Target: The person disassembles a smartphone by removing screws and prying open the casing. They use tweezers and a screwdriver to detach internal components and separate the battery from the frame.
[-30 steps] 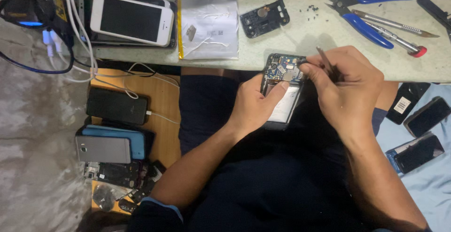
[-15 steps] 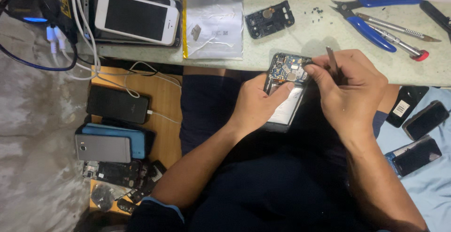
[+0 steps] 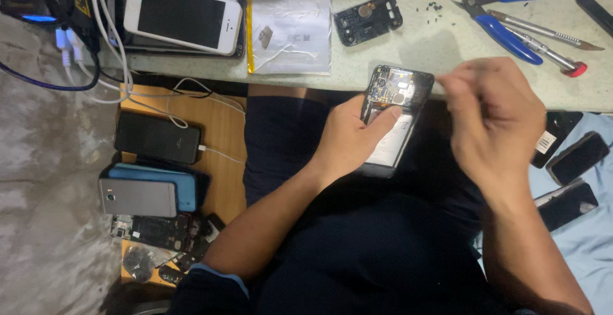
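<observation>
My left hand (image 3: 348, 139) grips an opened black phone (image 3: 397, 95) with its back cover off, so the circuit board and a white label show. The phone's top end rests at the edge of the pale worktop (image 3: 421, 50). My right hand (image 3: 495, 117) is blurred, just right of the phone and clear of it, with its fingers bunched together. No tool can be made out in it.
The worktop holds a white phone (image 3: 182, 16), a silver pouch (image 3: 290, 28), a black frame part (image 3: 368, 18), tiny screws (image 3: 431, 7), blue-handled cutters (image 3: 504, 15) and a red-ended screwdriver (image 3: 543, 44). Phones (image 3: 158, 137) and cables (image 3: 96, 47) lie left, more phones (image 3: 578, 155) right.
My right hand, which held a thin tool to the phone's board, has pulled away to the right. The left hand still holds the phone.
</observation>
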